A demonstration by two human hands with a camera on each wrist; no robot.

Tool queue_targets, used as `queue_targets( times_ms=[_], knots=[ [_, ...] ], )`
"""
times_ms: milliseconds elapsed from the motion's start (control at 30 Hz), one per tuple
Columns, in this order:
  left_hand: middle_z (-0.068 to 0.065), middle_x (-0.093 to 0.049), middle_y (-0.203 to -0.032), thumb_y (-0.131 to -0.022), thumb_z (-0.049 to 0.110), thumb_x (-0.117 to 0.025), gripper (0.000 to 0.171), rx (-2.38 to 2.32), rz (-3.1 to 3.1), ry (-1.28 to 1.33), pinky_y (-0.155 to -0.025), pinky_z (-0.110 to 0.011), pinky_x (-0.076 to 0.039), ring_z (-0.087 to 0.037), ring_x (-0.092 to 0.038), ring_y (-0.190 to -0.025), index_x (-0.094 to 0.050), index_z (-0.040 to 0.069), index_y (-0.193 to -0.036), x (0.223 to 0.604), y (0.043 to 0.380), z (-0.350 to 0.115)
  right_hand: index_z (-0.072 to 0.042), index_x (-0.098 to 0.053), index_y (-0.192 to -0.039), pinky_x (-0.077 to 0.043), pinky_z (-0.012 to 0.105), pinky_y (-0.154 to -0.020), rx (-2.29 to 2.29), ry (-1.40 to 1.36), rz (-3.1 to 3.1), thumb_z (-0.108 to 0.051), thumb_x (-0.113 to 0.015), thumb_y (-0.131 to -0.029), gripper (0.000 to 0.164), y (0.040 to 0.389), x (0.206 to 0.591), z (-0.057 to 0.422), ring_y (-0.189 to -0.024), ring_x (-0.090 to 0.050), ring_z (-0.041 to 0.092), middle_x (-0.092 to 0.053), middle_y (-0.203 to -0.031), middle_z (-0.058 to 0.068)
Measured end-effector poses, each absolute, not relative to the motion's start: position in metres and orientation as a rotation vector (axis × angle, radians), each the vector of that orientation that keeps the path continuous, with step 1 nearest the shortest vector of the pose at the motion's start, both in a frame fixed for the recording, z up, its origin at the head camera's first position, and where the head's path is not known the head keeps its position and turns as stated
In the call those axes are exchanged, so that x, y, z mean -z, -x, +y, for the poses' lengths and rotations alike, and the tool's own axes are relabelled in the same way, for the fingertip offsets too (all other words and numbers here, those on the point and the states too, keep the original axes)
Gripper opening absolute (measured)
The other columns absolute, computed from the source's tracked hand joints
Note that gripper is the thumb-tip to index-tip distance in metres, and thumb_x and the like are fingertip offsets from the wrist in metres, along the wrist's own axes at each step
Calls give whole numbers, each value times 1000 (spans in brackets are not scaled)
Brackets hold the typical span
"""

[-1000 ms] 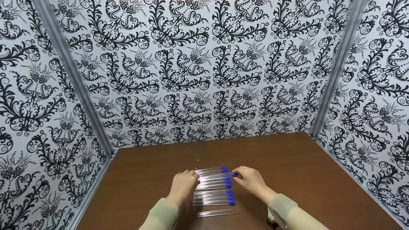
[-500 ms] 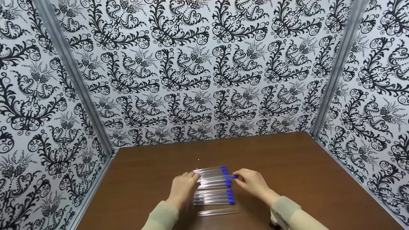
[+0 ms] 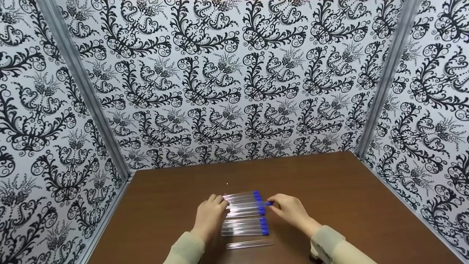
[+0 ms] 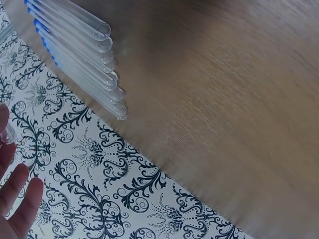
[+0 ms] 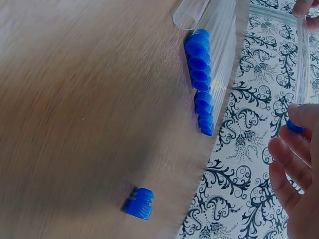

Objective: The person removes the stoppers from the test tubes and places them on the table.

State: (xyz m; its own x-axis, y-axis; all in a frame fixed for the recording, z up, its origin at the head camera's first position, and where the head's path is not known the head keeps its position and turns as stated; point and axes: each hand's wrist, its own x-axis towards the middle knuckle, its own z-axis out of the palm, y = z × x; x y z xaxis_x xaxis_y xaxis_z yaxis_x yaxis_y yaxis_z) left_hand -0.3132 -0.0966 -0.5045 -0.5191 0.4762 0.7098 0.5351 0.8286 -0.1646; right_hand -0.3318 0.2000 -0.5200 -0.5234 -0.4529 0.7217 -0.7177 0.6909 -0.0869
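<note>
Between my two hands a clear test tube [image 5: 301,64] is held up above the table. My left hand [image 3: 210,217] pinches its rounded end, part of which shows in the left wrist view. My right hand [image 3: 292,212] pinches the blue cap [image 5: 295,126] at the other end. Below lie several capped test tubes [image 3: 243,227] side by side in two groups, their blue caps toward the right. Nearer the front, one test tube without a cap [image 3: 249,244] lies by itself, its open mouth visible in the right wrist view.
A loose blue cap [image 5: 139,203] lies on the brown table [image 3: 176,187], seen in the right wrist view. Patterned black-and-white panels [image 3: 227,80] enclose the table at the back and on both sides.
My right hand has shifted very slightly down and to the right, still pinching the cap. The left hand stays nearly in place, and the tubes on the table have not moved.
</note>
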Motion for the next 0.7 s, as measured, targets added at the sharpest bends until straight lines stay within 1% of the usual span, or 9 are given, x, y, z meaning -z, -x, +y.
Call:
queue_targets(
  times_ms=[233,433,567,700],
  knots=[
    [2,-62,-82,-68,17,-85,18,118,-2208,696,-55,-33,-49,-17,-58,-76,-70,15,-79,508,310,-103,-11,-71,-90,-51,29,-59,-522,-813,-2278,-10,-79,-76,16,334,522,210,-68,-63,12,-68,-86,-3],
    [3,-62,-80,-70,16,-83,15,161,-2238,695,-56,-33,-49,-17,-58,-75,-73,15,-81,514,307,-104,-10,-72,-93,-51,31,-59,-544,-725,-2361,-10,-78,-79,15,334,524,220,-69,-62,13,-69,-88,0],
    [4,-62,-80,-71,17,-83,15,202,-2259,708,-56,-32,-48,-16,-57,-74,-74,16,-83,518,303,-104,-11,-72,-95,-52,32,-61,-528,-669,-2411,-11,-78,-80,16,335,527,226,-72,-64,13,-70,-91,1],
    [4,-65,-82,-72,19,-82,15,246,-2303,739,-61,-30,-51,-15,-58,-75,-75,15,-85,521,300,-103,-11,-72,-101,-54,36,-67,-541,-621,-2459,-11,-78,-80,21,336,528,231,-78,-67,17,-71,-97,3]
  ],
)
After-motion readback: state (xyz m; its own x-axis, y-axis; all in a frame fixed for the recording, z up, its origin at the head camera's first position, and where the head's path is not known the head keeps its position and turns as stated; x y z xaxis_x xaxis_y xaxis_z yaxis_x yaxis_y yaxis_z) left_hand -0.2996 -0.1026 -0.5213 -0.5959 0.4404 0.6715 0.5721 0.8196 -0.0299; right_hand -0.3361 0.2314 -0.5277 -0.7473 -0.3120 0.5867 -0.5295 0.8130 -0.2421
